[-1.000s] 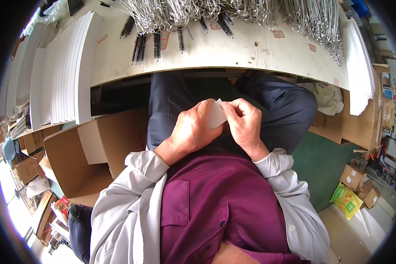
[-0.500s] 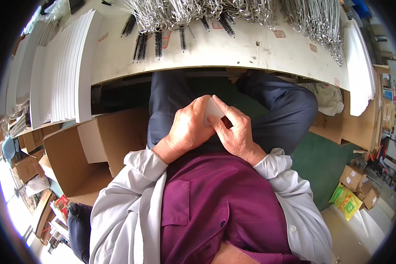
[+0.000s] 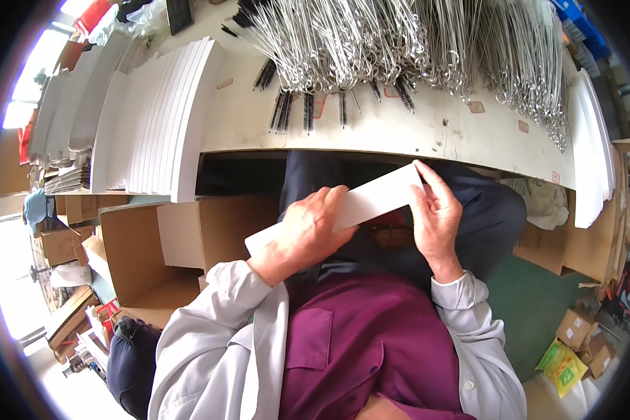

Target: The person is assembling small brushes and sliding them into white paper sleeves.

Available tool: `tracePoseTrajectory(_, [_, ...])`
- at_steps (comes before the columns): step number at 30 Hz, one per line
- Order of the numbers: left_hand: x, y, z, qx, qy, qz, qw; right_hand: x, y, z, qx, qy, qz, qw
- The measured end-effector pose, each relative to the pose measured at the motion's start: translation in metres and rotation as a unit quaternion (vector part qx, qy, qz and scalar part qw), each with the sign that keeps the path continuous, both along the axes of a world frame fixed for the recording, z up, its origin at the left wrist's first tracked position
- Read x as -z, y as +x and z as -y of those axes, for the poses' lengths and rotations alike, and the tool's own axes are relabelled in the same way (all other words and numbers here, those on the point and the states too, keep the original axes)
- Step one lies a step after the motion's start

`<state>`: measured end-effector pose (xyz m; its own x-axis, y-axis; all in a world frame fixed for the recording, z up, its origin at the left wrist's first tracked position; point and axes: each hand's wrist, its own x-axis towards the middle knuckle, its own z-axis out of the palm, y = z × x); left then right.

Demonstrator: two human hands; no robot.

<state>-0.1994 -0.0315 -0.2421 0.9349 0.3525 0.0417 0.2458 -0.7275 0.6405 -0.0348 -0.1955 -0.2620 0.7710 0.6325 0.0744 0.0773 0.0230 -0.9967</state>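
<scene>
step: long white card sleeve (image 3: pixel 357 206) judged being opened out or flattened over the lap, below the table edge (image 3: pixel 399 143) | grip: sleeve clasped by left hand (image 3: pixel 311 231), far end pinched by right hand (image 3: pixel 437 217) | next: steady counter-hold likely needed

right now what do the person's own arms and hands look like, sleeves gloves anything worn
Both hands are bare: no gloves, and no rings or watch that can be made out on the left hand or the right hand. Both forearms are covered by long, loose pale grey sleeves with plain cuffs ending at the wrists. The sleeves belong to an open light jacket worn over a maroon top.
</scene>
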Motion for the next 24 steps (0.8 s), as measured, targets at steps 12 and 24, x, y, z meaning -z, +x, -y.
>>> tracePoseTrajectory(12, [-0.061,-0.019,-0.076,-0.274,0.088,0.017,0.957,-0.028,0.046,-0.026,-0.007,-0.018,0.042,0.999])
tracePoseTrajectory(24, [-0.062,0.047,-0.17,-0.341,0.238,-0.166,0.894,-0.018,0.047,-0.047,-0.023,-0.094,0.209,0.973])
